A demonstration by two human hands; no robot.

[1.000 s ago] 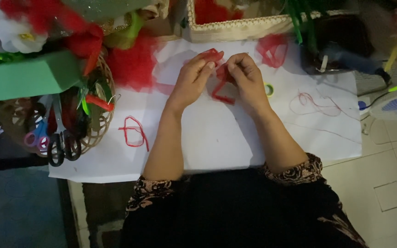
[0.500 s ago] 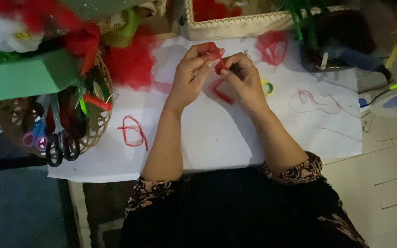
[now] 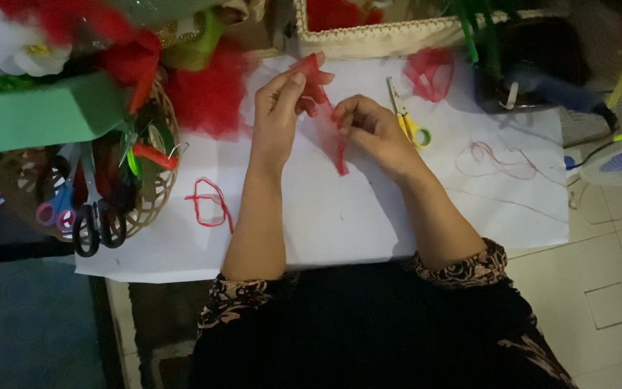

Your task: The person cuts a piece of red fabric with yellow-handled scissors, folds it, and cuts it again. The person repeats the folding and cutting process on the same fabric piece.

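A woven basket point(image 3: 154, 209) at far left holds black-handled scissors point(image 3: 98, 223) beside a green box point(image 3: 44, 115) and red and white artificial flowers point(image 3: 19, 47); a loop of red thread point(image 3: 206, 203) lies on the white paper point(image 3: 325, 223) covering the tabletop; above the paper's centre, the left hand point(image 3: 282, 108) pinches the upper end of a strip of red mesh fabric point(image 3: 329, 122) between thumb and fingertips; the right hand point(image 3: 372, 130), just beside it, is closed on the strip lower down, the tail hanging between both hands; yellow-handled scissors point(image 3: 408, 122) lie just right of the right hand; more thread point(image 3: 494, 162) trails beyond.
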